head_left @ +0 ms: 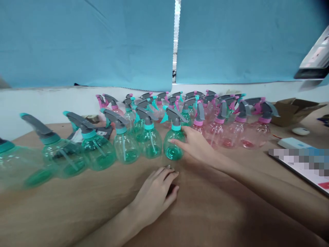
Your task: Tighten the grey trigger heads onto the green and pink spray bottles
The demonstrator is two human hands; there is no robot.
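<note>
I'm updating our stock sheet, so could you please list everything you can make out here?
Green bottles: six, green with grey heads, front row, left to centre
Pink bottles: four, pink with grey heads, front row, right of centre
Back bottles: over ten, pink and green, behind; overlapping, exact count unclear
Curtains: two, blue, background
Wall: one, white, below curtains
Table: one, brown, under bottles
Carton: one, brown, right
Mouse: apparently one, white, before carton
White box: one, white and blue, right
Slab: one, pale, dark-edged, far right, partly pixelated
Left hand: one, bare, before bottles, nothing visibly held
Right hand: one, bare, on the rightmost green bottle
</note>
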